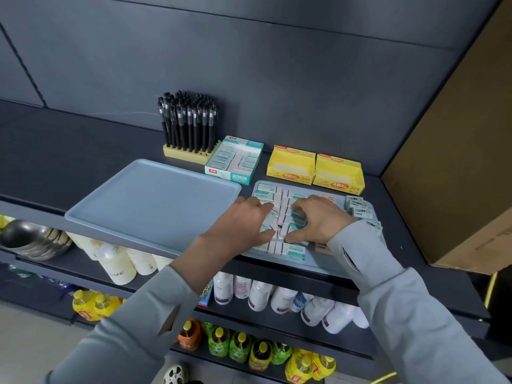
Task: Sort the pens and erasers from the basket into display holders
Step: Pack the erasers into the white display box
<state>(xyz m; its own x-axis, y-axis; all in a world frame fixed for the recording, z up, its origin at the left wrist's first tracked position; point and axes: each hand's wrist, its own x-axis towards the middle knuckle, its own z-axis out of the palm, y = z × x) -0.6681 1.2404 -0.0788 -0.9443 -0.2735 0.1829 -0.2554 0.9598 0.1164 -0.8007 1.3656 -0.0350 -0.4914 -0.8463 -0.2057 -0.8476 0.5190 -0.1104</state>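
Head view: both hands meet over a loose pile of erasers [283,214], small white rectangular blocks in glossy teal-and-white paper sleeves. The pile lies in a shallow, smooth, pale blue plastic tray [318,266] with rounded corners.

The left hand [243,223] reaches in palm down. Its fingers are over the top of the pile and its thumb is under the near edge, clamping the left side of a cluster. The right hand [321,220] faces it, with curled fingers and thumb pinching the right side of the same cluster. Both wrists are low and wear grey sleeves [382,273].

Just left of the grip lies a second, larger tray [152,195] of the same matte blue plastic. Beyond the grip stands a teal cardboard box [235,159] holding rows of similar erasers. Beyond-left of that, black pens [188,123] stand upright in a pale wooden block [182,155]. Beyond-right sit two yellow cardboard boxes [313,169], side by side and touching. Just right of the grip, small grey-green packets [358,207] are stacked at the tray's edge.
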